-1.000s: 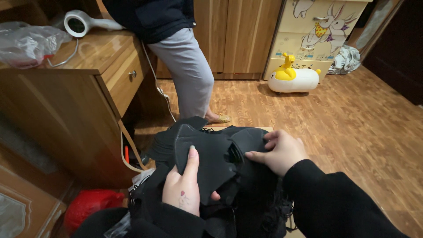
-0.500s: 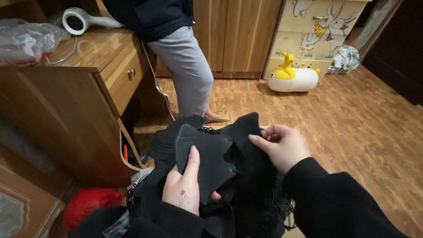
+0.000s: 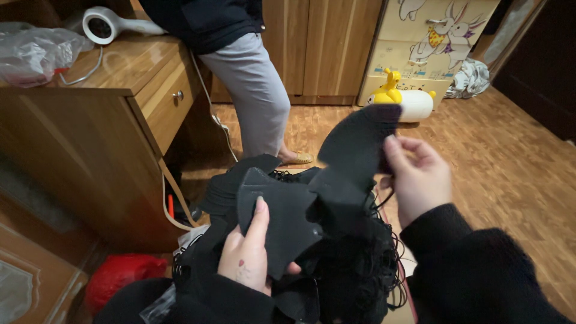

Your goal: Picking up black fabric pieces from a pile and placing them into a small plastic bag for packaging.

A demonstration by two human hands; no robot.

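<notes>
Since half a second ago my right hand [image 3: 418,180] has risen, lifting one black mask [image 3: 359,144] clear of the pile; before, it sat low against the stack. My left hand [image 3: 247,255] has not moved: thumb underneath and fingers on top, it is clamped on the stack of black masks [image 3: 279,219], forefinger stretched up along the top one.

Left of that hand stands a glossy wooden desk [image 3: 120,66] with a white hair dryer [image 3: 102,24] and a crinkled clear plastic bag [image 3: 33,51] on top. Below it lies something red [image 3: 120,279].

The stack's top mask is flat, matte, felt-like, with notched edges, its long axis leaning up and left. Loose black cords [image 3: 384,258] dangle under it.

The lifted mask, pinched at its lower edge between my right thumb and fingers, stands nearly upright, its rounded end pointing up and away from me.

Beyond, a person [image 3: 240,66] in grey trousers stands on the wooden floor [image 3: 510,150], with a yellow and white toy [image 3: 402,96] past my right hand.
</notes>
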